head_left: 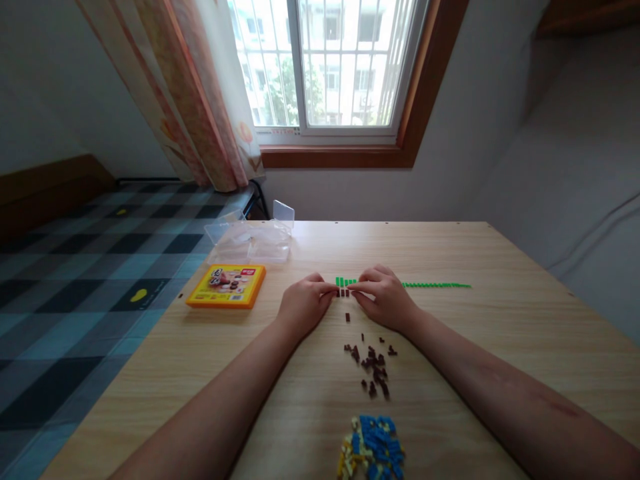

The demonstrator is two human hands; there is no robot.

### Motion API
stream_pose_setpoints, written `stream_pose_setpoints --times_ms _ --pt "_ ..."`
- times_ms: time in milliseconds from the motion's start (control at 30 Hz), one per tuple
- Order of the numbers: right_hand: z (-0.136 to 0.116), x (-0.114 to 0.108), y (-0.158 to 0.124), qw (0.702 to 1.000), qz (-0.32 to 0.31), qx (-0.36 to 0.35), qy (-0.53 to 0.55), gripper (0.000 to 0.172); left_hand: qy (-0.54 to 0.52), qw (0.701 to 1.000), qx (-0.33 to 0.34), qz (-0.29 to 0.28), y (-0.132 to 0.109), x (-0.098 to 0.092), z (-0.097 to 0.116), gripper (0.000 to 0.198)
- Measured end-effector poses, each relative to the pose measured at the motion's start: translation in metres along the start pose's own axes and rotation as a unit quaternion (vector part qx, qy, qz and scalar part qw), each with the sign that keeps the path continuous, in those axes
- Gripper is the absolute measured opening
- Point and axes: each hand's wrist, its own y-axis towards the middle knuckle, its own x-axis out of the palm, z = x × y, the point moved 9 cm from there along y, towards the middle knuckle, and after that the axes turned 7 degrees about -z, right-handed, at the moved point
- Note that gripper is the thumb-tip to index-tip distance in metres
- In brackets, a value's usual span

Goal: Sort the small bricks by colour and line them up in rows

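Observation:
My left hand (307,301) and my right hand (384,297) meet over the middle of the wooden table, fingertips drawn together. Between them stands a short row of small brown building bricks (343,293). The left fingertips touch the row's left end; the right fingertips are at its right end. Just behind runs a line of green bricks (435,285), tallest at the left and partly hidden by my right hand. One single brown brick (347,317) lies apart, nearer to me. A loose pile of brown bricks (375,363) is spread between my forearms.
Blue and yellow bricks (375,443) are heaped at the near edge of view. To the left lie a yellow box (227,287) and clear plastic trays (255,241) on the table (440,250). A bed (100,267) adjoins on the left; a window is ahead.

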Motion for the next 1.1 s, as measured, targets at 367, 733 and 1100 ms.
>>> stream_pose_setpoints --times_ms 367,733,1100 --pt "-0.027 -0.002 -0.003 0.991 -0.05 -0.08 0.095 0.009 0.01 1.0 -0.017 -0.01 -0.001 0.001 0.0 0.02" --pt "-0.02 -0.001 -0.007 0.992 -0.063 -0.083 0.066 0.006 -0.061 0.998 -0.006 0.028 -0.001 -0.003 -0.005 0.017" --pt "0.006 0.001 -0.002 1.0 -0.023 -0.007 -0.004 0.017 -0.093 0.995 -0.005 0.042 0.0 -0.007 -0.007 0.017"
